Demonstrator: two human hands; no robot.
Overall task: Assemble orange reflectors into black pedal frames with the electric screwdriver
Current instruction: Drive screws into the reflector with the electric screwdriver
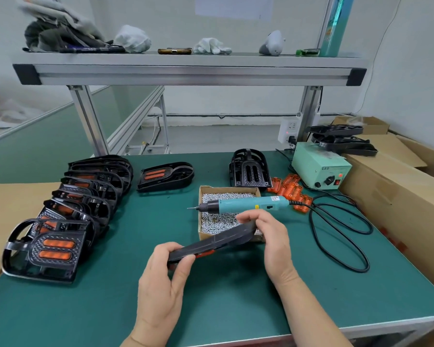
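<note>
My left hand grips the near end of a black pedal frame. My right hand curls round its far end. It is held tilted above the green table, just before the electric screwdriver.

One electric screwdriver, one screw box, one power unit. Two single pedal frames near the table's far edge, one held frame. The left-edge row and the reflector pile overlap beyond firm count.

The one camera rides on my head, wide-angled, facing forward and down across the green table. My left hand and right hand lie close below it at lower centre; the shelf crosses the upper frame, farther off.
</note>
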